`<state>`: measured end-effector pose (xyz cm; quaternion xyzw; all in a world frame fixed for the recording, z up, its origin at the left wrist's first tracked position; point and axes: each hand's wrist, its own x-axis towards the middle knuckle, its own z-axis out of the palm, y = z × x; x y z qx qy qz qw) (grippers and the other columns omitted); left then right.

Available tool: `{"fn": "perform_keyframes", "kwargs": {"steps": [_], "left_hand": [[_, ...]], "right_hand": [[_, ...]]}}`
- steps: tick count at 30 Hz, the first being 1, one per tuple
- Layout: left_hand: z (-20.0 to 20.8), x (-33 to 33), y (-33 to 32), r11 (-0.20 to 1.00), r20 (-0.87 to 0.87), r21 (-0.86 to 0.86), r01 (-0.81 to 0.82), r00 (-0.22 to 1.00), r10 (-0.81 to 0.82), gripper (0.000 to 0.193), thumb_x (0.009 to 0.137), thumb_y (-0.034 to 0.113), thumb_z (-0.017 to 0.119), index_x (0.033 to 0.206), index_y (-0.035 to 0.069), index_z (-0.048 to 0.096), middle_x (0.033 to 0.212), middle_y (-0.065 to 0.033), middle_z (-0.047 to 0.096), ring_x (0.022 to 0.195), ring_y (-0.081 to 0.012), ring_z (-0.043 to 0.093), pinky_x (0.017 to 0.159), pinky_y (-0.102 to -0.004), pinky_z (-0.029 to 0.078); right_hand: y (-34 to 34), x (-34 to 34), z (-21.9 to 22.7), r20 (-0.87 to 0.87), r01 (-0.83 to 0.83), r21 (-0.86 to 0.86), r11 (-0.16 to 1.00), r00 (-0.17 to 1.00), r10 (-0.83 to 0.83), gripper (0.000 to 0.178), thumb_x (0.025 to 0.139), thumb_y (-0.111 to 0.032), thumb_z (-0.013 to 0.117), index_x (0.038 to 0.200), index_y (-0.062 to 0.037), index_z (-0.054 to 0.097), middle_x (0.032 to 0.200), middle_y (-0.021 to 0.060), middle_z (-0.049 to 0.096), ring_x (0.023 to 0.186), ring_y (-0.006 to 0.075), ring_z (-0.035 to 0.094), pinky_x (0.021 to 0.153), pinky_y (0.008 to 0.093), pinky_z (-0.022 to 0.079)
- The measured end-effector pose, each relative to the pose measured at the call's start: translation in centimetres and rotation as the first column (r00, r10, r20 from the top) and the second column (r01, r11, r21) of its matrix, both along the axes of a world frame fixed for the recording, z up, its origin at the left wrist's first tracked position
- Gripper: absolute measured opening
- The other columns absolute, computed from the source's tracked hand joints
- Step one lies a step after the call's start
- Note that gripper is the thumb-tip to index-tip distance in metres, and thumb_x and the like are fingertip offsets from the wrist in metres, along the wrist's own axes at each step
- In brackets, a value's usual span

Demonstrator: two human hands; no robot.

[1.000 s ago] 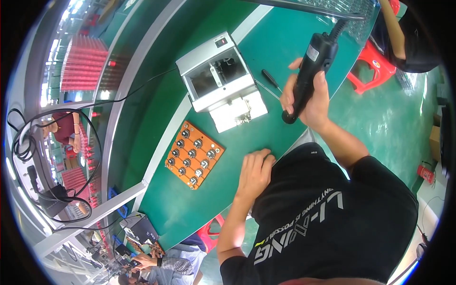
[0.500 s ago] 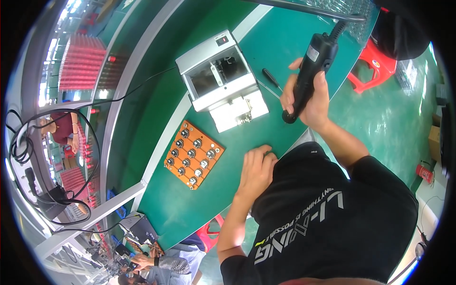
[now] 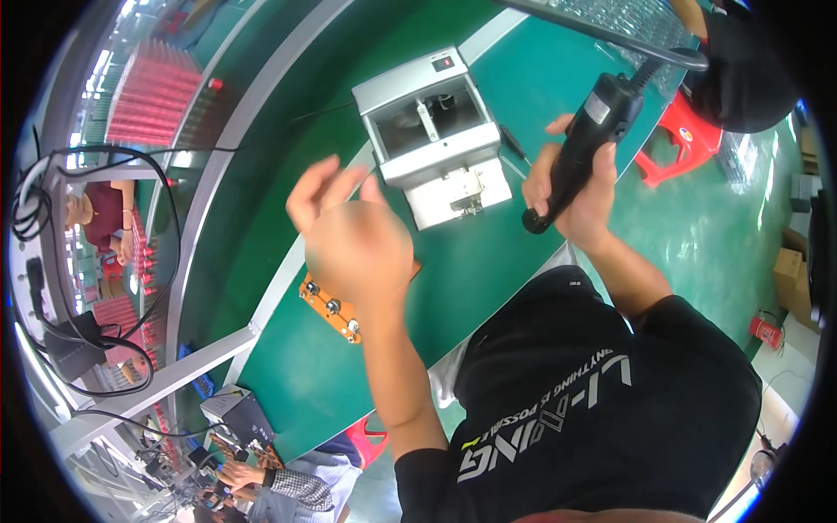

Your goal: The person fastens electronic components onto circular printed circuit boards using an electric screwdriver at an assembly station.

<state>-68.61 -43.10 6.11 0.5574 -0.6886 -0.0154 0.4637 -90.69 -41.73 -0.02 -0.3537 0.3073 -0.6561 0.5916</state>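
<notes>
My right hand (image 3: 571, 196) is wrapped round a black corded electric screwdriver (image 3: 586, 144), its cable end up and its rounded dark end at lower left. My left hand (image 3: 356, 240) is raised over an orange fixture block (image 3: 330, 305). Its fingers are stretched out and apart; the back of the hand is blurred, and I see nothing held. Most of the block is hidden under that hand; a few round metal parts show along its near-left edge. Beyond the hands stands a silver box-shaped machine (image 3: 427, 157) with a lit switch and a bright metal front plate.
A hand screwdriver (image 3: 513, 142) lies beside the machine on the green table (image 3: 305, 397). Clear plastic packaging (image 3: 641, 26) sits at the far right. A red stool (image 3: 676, 144) stands off the table's right edge. Black cables (image 3: 179, 261) hang at left; other people work nearby.
My left hand has gone from the table's near edge up and left, over the orange block. The right hand still grips the electric screwdriver. The view has shifted slightly.
</notes>
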Motion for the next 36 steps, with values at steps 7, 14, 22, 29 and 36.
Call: {"fn": "perform_keyframes", "kwargs": {"steps": [7,14,22,29,36], "left_hand": [[-6.6,13.7,11.6,0.959,-0.261,0.213,-0.187,0.935,0.240,0.085,0.073,0.016,0.080,0.146,0.001,0.039,0.146,-0.0180,0.044,0.139,-0.0309,0.039,0.117,-0.0464,0.026],[-7.7,19.2,16.5,0.829,-0.238,0.558,0.047,0.965,0.106,0.158,0.044,0.060,0.093,0.158,0.003,-0.001,0.162,-0.0237,0.021,0.151,-0.0360,0.020,0.122,-0.0490,0.011],[-7.0,18.0,15.0,0.794,0.072,0.596,-0.123,0.992,0.100,0.163,0.036,0.041,0.099,0.158,0.000,-0.001,0.165,-0.0217,0.012,0.151,-0.0390,0.016,0.122,-0.0557,0.007],[-6.5,18.6,14.0,0.792,-0.045,0.606,-0.076,0.991,0.129,0.143,0.036,0.013,0.095,0.156,0.003,0.016,0.154,-0.0191,0.035,0.141,-0.0378,0.035,0.119,-0.0463,0.028],[-6.4,18.1,14.3,0.763,0.001,0.643,-0.069,0.996,0.090,0.143,0.037,0.018,0.096,0.155,0.002,0.017,0.156,-0.0172,0.034,0.142,-0.0396,0.033,0.122,-0.0516,0.019]], "right_hand": [[-0.6,2.4,3.2,0.061,0.068,-0.045,0.997,0.996,-0.065,0.085,0.087,-0.085,0.030,0.132,-0.0133,0.039,0.062,0.0045,0.047,0.043,0.0153,0.043,0.049,0.0310,0.039],[-2.7,6.3,4.9,-0.136,0.055,-0.185,0.981,0.987,-0.082,0.088,0.082,-0.088,0.034,0.129,-0.0139,0.040,0.062,0.0059,0.049,0.045,0.0175,0.044,0.051,0.0331,0.041],[-2.6,8.3,4.3,-0.321,0.026,-0.272,0.962,0.940,-0.116,0.084,0.085,-0.084,0.040,0.120,-0.0073,0.039,0.061,0.0089,0.051,0.047,0.0198,0.047,0.048,0.0324,0.042],[-2.6,8.8,3.3,-0.392,-0.083,-0.267,0.960,0.920,-0.030,0.079,0.088,-0.078,0.046,0.118,-0.0050,0.041,0.062,0.0099,0.052,0.044,0.0192,0.046,0.047,0.0320,0.041],[-2.6,13.9,4.5,-0.267,-0.152,-0.158,0.976,0.958,0.106,0.082,0.086,-0.083,0.040,0.123,-0.0096,0.041,0.061,0.0089,0.049,0.043,0.0188,0.043,0.050,0.0331,0.040]]}}
